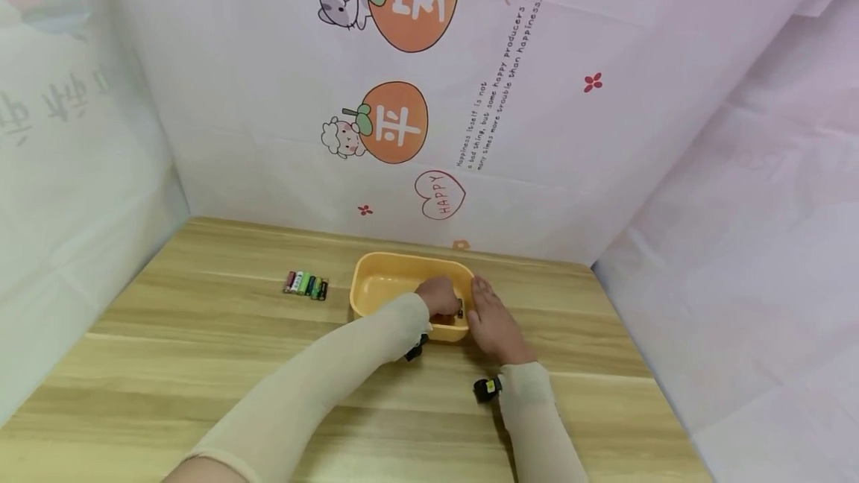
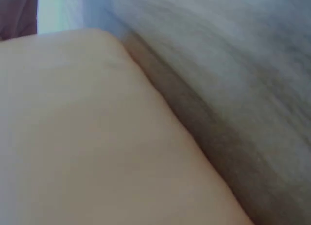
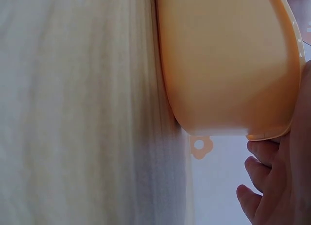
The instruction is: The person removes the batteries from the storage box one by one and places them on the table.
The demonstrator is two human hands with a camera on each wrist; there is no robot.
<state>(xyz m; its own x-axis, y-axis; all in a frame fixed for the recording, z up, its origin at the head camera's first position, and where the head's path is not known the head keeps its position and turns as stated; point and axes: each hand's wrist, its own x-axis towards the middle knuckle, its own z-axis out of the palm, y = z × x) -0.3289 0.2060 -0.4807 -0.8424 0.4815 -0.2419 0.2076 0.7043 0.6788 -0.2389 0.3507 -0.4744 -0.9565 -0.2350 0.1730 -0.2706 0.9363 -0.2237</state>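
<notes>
A yellow plastic box [image 1: 385, 265] stands on the wooden table, its outer wall filling much of both wrist views. My left hand [image 1: 438, 297] reaches down inside its right end, the knuckles bent and the fingertips hidden. Right beside those fingers is a small dark battery [image 1: 460, 308], partly covered. Against the outside of the box's right end lies my right hand [image 1: 495, 325], its fingers fairly straight and touching the rim. In the right wrist view the fingers [image 3: 260, 171] show beyond the box corner.
Left of the box, several batteries [image 1: 306, 285] of different colours lie side by side in a row on the table [image 1: 221, 334]. A white printed cloth [image 1: 268, 95] hangs behind the table, with more cloth on both sides.
</notes>
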